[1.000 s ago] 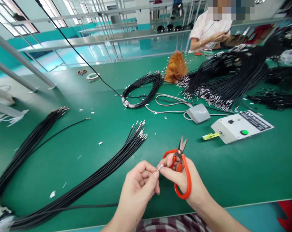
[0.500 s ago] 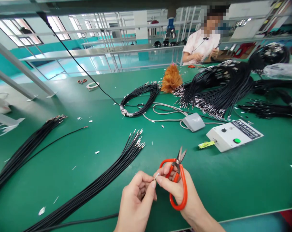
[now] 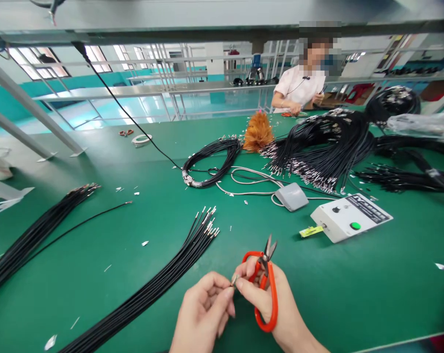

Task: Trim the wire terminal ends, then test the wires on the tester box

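Note:
My right hand (image 3: 271, 306) holds orange-handled scissors (image 3: 264, 287), blades open and pointing up and away. My left hand (image 3: 205, 311) meets it fingertip to fingertip, and both pinch a tiny metal terminal (image 3: 234, 280) between them. To the left of my hands lies a bundle of black wires (image 3: 163, 282) with metal tips fanned out towards the table's middle. My hands hover above the green table (image 3: 354, 289) near its front edge.
A white control box (image 3: 350, 223) with a green button and a grey foot pedal (image 3: 291, 196) sit to the right. Coiled black wire (image 3: 210, 157), large wire heaps (image 3: 328, 147), and an orange duster (image 3: 258, 132) lie further back. Another wire bundle (image 3: 34, 233) lies left. A person (image 3: 299, 86) works across the table.
The view has tilted up, so my hands sit lower in the picture. Both hands keep pinching the small terminal, and the scissors stay in my right hand.

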`<state>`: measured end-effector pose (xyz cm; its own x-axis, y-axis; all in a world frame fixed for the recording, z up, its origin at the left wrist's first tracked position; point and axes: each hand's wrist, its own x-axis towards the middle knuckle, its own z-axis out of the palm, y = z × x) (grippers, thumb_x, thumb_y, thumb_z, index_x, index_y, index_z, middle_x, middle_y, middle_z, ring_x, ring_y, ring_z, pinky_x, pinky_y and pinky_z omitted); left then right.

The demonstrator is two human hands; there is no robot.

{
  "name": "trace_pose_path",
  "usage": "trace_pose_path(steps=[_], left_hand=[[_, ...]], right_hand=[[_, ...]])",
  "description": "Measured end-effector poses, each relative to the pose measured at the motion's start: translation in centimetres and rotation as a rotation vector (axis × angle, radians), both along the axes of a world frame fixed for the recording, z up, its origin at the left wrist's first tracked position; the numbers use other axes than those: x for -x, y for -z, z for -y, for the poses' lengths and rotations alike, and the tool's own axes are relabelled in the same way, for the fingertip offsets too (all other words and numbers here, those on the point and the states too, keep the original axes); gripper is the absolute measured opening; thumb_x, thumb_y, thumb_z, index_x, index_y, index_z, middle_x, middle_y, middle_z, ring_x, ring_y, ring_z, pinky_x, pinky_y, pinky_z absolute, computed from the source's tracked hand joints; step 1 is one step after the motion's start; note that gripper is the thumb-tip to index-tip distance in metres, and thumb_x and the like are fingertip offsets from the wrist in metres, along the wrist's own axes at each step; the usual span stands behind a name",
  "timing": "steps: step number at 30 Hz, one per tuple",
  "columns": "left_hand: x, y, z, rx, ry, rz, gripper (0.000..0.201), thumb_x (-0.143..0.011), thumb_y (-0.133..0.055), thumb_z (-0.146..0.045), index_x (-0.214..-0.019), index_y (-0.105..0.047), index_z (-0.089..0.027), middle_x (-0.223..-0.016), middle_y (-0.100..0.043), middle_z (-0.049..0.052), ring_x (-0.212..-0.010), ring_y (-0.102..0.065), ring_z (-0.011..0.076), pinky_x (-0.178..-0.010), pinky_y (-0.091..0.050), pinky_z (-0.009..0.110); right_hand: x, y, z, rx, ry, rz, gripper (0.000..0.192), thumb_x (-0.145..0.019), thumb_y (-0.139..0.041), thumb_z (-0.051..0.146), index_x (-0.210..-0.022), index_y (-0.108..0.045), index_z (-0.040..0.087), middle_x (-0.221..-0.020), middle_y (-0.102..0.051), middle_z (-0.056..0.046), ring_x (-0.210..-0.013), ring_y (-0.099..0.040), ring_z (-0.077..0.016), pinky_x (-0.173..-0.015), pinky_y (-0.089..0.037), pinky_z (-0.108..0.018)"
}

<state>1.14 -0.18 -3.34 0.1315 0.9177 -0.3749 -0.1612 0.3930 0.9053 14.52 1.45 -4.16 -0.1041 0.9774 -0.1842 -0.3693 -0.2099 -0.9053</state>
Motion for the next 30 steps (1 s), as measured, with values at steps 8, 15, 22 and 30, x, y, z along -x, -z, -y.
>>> trace_pose_path(steps=[8, 15, 22, 30], left_hand=[[1.7, -1.3, -0.5, 0.309, 0.307, 0.392, 0.031, -0.064, -0.079, -0.037, -0.065, -0.060, -0.014, -0.042, -0.053, -0.003, -0.030, -0.031, 0.0019, -0.032, -0.012, 0.017], [0.8, -0.9, -0.9, 0.136, 0.110, 0.234, 0.027, -0.076, -0.068, -0.037, -0.079, -0.058, -0.013, -0.044, -0.051, -0.006, -0.030, -0.023, -0.0014, -0.035, -0.012, 0.015], [-0.2, -1.2, -0.4, 0.084, 0.004, -0.023, 0.026, -0.072, -0.067, -0.037, -0.072, -0.051, -0.016, -0.048, -0.059, -0.004, -0.029, -0.047, 0.0066, -0.029, -0.029, 0.014], [-1.2, -1.6, -0.2, -0.007, 0.005, -0.234, 0.016, -0.073, -0.062, -0.029, -0.068, -0.052, -0.017, -0.049, -0.055, -0.004, -0.033, -0.043, 0.0058, -0.033, -0.032, 0.016]], right_hand=[[-0.4, -0.1, -5.5, -0.089, -0.110, 0.266, 0.025, -0.059, -0.076, 0.029, -0.063, -0.054, 0.017, -0.058, -0.058, 0.003, -0.052, -0.051, -0.0107, -0.053, -0.042, -0.023], [-4.1, 0.6, -12.2, -0.143, 0.159, 0.370, 0.020, -0.064, -0.070, 0.025, -0.077, -0.057, 0.018, -0.062, -0.059, 0.004, -0.055, -0.051, -0.0116, -0.058, -0.042, -0.026], [-3.2, 0.8, -2.1, -0.040, -0.073, 0.236, 0.023, -0.072, -0.071, 0.034, -0.083, -0.057, 0.019, -0.088, -0.069, -0.004, -0.073, -0.061, -0.0155, -0.073, -0.049, -0.031], [-2.0, -0.1, -0.4, -0.061, -0.060, 0.141, 0.021, -0.072, -0.072, 0.030, -0.075, -0.055, 0.020, -0.084, -0.068, -0.004, -0.074, -0.061, -0.0155, -0.068, -0.049, -0.026]])
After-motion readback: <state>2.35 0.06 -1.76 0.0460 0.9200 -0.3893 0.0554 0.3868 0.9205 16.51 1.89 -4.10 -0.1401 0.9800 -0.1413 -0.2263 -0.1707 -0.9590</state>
